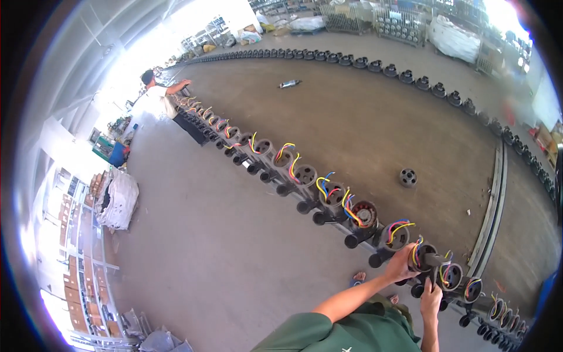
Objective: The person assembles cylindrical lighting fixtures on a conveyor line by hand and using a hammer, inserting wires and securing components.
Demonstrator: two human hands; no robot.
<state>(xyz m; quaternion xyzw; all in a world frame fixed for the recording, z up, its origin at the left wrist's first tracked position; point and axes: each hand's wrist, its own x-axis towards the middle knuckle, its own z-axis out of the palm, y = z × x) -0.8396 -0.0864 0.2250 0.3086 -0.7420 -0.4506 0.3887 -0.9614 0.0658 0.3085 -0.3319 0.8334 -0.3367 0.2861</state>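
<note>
In front of me runs a long row of dark round motor housings with red, yellow and blue wires sticking up from them. My left hand (401,265) is closed on the side of one motor housing (417,253). My right hand (431,298), just beside it, is closed round the handle of a dark hammer-like tool (435,259). The tool's thick head lies over the right rim of that same housing, and whether it touches I cannot tell. Immediately left stands another wired housing (397,236); to the right is one more (451,276).
The row rests on a narrow rail, with black cylindrical ends jutting toward me. A loose round dark part (408,177) and a silver cylinder (290,84) lie on the floor beyond. A co-worker (167,102) stands at the row's far end. Shelving with boxes (76,287) is at left.
</note>
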